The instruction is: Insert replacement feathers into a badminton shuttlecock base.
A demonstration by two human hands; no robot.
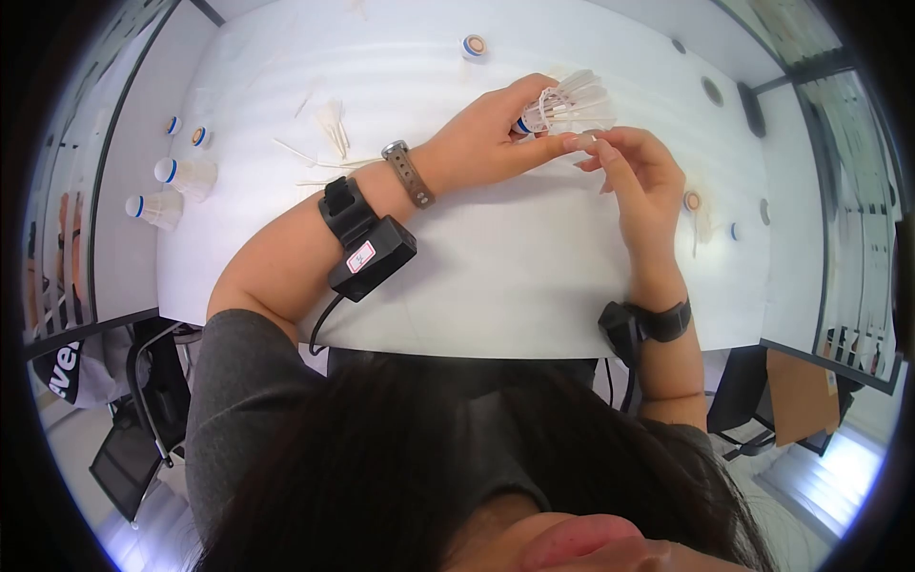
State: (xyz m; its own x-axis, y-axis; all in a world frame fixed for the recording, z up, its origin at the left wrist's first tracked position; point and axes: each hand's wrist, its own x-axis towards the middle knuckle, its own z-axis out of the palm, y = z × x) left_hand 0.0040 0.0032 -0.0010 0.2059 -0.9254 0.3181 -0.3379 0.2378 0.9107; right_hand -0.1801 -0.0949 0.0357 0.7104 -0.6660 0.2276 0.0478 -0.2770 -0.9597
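A white feather shuttlecock [575, 101] with a blue band on its cork lies on its side in the air above the table. My left hand [496, 133] is closed around its cork end, with the feather skirt pointing right. The fingers of my right hand [640, 170] are pinched together just below the skirt, meeting my left thumb tip. Whatever sits between those right fingertips is too small to make out. Loose feathers [334, 129] are scattered on the table left of my left hand.
Two shuttlecocks [188, 176] stand at the table's left side, near small blue-banded corks [200, 136]. Another cork [474, 46] is at the back. A cork [692, 201] and feather pieces lie to the right. White side panels border the white table [496, 276].
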